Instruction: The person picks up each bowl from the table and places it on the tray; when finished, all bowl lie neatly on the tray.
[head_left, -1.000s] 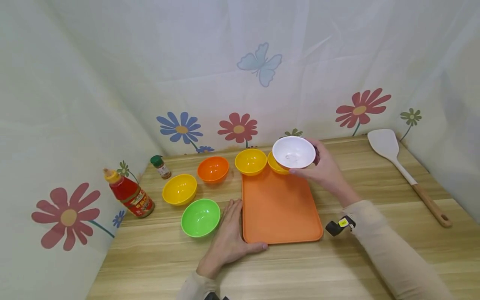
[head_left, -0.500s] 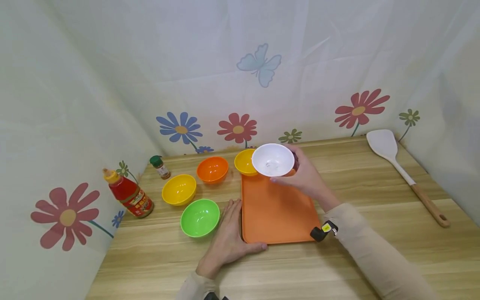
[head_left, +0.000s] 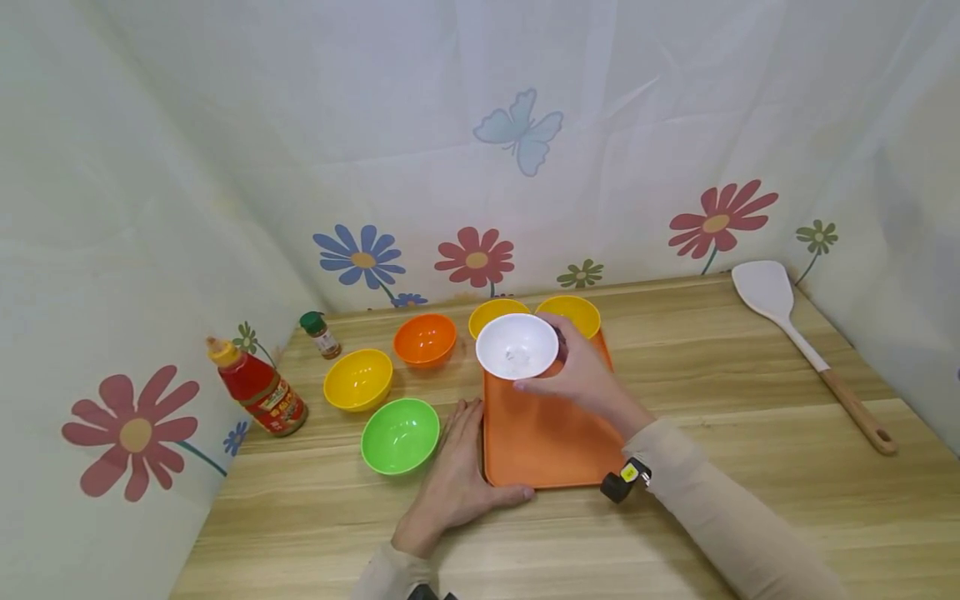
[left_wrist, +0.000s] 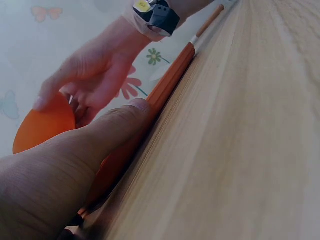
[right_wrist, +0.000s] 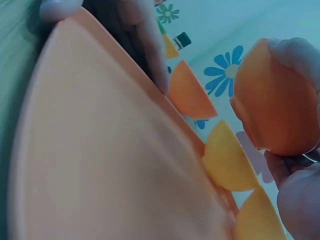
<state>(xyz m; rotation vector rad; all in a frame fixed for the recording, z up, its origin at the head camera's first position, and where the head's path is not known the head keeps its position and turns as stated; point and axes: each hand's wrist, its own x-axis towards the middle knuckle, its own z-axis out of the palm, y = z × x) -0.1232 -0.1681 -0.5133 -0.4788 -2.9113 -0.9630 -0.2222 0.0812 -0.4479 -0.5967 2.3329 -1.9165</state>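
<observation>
My right hand [head_left: 585, 379] pinches the rim of a bowl [head_left: 516, 346], white inside and orange outside, above the far left part of an orange tray [head_left: 558, 442]. Its orange outer wall [right_wrist: 275, 100] shows in the right wrist view, thumb and fingers on opposite sides. My left hand [head_left: 453, 487] rests at the tray's near left corner, straight fingers along the left side and thumb along the front edge, as the left wrist view also shows with the thumb [left_wrist: 117, 122]. Two yellow bowls, one left [head_left: 491, 310] and one right [head_left: 572, 314], stand at the tray's far end.
Left of the tray are a green bowl [head_left: 400, 437], another yellow bowl [head_left: 358, 380] and an orange bowl [head_left: 425, 340]. A red sauce bottle [head_left: 266, 392] and a green-capped jar [head_left: 322, 336] stand farther left. On the right lies a white spatula [head_left: 802, 342] with a wooden handle.
My right hand has carried the white-lined bowl leftward and nearer, from over the right yellow bowl, which is now uncovered, to in front of the left one. My left hand stays put.
</observation>
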